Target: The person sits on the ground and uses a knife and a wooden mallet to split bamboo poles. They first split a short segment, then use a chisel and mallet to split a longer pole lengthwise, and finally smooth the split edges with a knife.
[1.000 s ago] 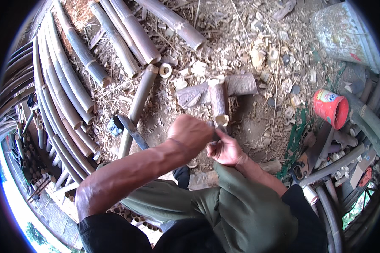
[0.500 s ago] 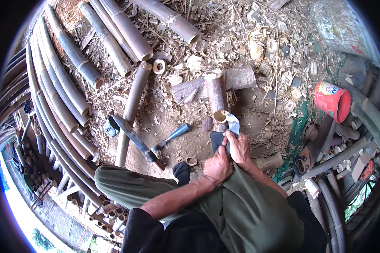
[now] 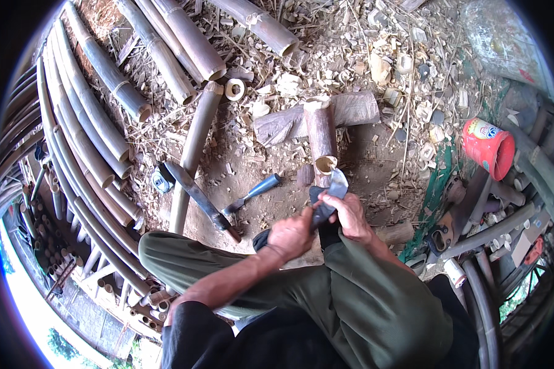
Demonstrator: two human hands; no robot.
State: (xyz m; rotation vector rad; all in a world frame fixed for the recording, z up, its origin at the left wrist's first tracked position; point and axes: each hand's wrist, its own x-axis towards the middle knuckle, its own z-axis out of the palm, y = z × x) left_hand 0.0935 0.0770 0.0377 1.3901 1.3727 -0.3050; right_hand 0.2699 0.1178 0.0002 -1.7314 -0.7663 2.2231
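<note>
A short bamboo tube (image 3: 320, 138) rests across a split log, its open cut end toward me. Against the near rim of that end lies the pale blade of a knife (image 3: 338, 182), dark toward its handle end. My left hand (image 3: 291, 235) is closed around the knife's handle end. Close to the rim, my right hand (image 3: 349, 215) is closed on the knife just behind the bright part of the blade, thumb along it. Its lower fingers are partly hidden. A dark shoe sits beneath my hands.
The split log (image 3: 357, 109) lies among wood chips. Left of my hands are a blue-handled chisel (image 3: 261, 187), a long dark blade (image 3: 197, 198), a tape measure (image 3: 161, 178) and a bamboo pole (image 3: 194, 147). Rightward are a red bucket (image 3: 495, 157) and a handsaw (image 3: 440, 238). Bamboo poles (image 3: 74, 135) line the left.
My left hand has moved left and slightly down, away from my right hand. The knife now slants more, its dark part showing between the hands. The whole view has shifted slightly.
</note>
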